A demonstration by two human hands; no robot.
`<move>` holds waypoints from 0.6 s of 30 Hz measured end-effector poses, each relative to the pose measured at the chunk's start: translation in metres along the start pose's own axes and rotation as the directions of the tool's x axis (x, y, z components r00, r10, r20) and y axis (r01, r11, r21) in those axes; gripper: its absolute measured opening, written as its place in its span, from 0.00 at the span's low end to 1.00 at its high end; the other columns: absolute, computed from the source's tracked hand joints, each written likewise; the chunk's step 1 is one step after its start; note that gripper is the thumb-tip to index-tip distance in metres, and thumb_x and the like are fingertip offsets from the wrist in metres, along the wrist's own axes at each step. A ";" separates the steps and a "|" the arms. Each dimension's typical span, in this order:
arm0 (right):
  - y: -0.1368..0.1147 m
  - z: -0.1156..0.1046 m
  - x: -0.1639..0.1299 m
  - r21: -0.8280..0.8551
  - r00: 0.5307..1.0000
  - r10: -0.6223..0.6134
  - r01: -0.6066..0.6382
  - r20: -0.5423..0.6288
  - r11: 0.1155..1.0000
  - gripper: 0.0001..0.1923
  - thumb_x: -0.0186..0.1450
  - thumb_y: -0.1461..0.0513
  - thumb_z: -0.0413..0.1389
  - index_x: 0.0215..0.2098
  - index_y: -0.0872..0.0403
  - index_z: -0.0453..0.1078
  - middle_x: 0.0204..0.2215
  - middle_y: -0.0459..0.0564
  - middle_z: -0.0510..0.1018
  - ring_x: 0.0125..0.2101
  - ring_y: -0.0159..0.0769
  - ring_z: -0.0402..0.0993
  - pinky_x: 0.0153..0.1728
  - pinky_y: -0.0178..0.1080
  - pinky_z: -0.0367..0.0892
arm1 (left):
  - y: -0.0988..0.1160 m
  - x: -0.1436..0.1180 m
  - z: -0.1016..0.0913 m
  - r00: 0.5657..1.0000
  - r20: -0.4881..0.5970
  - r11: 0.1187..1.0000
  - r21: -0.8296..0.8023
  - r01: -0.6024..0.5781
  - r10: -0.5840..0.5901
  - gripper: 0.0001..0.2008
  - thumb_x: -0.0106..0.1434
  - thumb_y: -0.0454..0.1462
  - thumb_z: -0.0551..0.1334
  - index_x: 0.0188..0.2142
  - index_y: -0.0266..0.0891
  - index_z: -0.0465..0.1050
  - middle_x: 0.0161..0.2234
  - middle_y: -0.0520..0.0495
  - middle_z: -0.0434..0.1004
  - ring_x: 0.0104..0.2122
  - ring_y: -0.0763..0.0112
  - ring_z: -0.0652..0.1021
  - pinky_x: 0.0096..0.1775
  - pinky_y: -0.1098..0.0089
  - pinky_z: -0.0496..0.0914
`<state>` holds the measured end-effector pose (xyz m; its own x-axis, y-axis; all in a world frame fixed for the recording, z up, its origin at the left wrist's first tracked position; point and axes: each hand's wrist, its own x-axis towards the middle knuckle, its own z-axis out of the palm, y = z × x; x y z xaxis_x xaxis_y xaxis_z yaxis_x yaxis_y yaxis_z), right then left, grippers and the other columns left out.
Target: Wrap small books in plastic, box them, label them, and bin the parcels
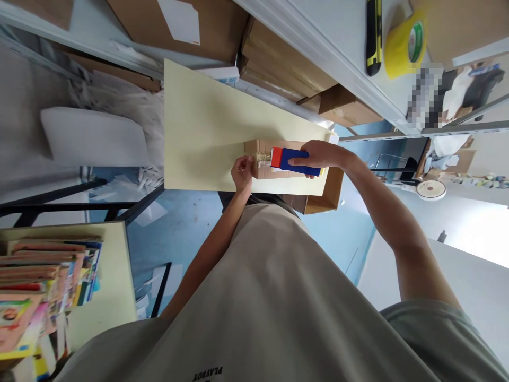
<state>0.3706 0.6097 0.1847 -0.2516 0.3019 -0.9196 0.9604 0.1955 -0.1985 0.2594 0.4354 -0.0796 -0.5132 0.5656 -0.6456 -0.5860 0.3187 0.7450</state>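
A pale yellow table point(199, 127) is seen from above, in a view that appears inverted, with metal shelving point(318, 58) carrying brown cartons behind it. Near the table's front edge a small cardboard box point(262, 159) lies flat. A blue and red tape dispenser point(292, 160) is pressed against the top of the box, and a strip of clear tape point(260, 157) is drawn from its red end toward the box's left end. The dispenser is enclosed by the right hand point(322, 155), whose grip is closed around the blue body. The free end of the tape is pinched against the box edge by the left hand point(242, 172), whose grip is closed on the tape. Sealing is judged to be under way: the tape is anchored at one end, while the run across the box and the cut are not yet made. A yellow tape roll point(403, 45) and a utility knife point(373, 34) lie on the shelf, well apart from both hands.
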 end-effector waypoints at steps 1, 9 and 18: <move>-0.001 0.001 -0.001 0.003 1.000 -0.003 0.003 -0.003 1.000 0.35 0.66 0.28 0.66 0.36 0.49 0.80 0.24 0.53 0.84 0.30 0.51 0.87 0.35 0.53 0.81 | -0.001 -0.001 0.001 1.000 -0.020 1.000 0.017 -0.011 0.011 0.13 0.71 0.47 0.73 0.35 0.44 0.76 0.34 0.50 0.81 0.37 0.69 0.79 0.44 0.69 0.74; -0.008 0.007 -0.004 0.004 0.999 0.026 -0.026 -0.028 1.000 0.33 0.67 0.30 0.68 0.40 0.50 0.82 0.27 0.56 0.84 0.33 0.54 0.87 0.37 0.56 0.81 | -0.011 -0.006 -0.007 0.992 -0.116 0.995 0.086 -0.046 0.056 0.21 0.69 0.48 0.76 0.54 0.41 0.79 0.46 0.44 0.84 0.43 0.67 0.83 0.48 0.66 0.76; -0.005 0.013 -0.005 -0.019 0.999 -0.025 0.024 -0.042 1.000 0.33 0.68 0.30 0.66 0.41 0.49 0.82 0.23 0.53 0.82 0.32 0.53 0.86 0.36 0.54 0.79 | 0.021 -0.057 -0.016 0.940 0.228 0.922 0.236 -0.306 0.254 0.23 0.73 0.47 0.74 0.63 0.45 0.82 0.65 0.36 0.85 0.65 0.48 0.84 0.67 0.51 0.77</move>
<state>0.3684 0.5952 0.1860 -0.2805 0.3360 -0.8991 0.9516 0.2202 -0.2146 0.2660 0.3972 -0.0294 -0.4883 0.7857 -0.3799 -0.2351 0.3008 0.9243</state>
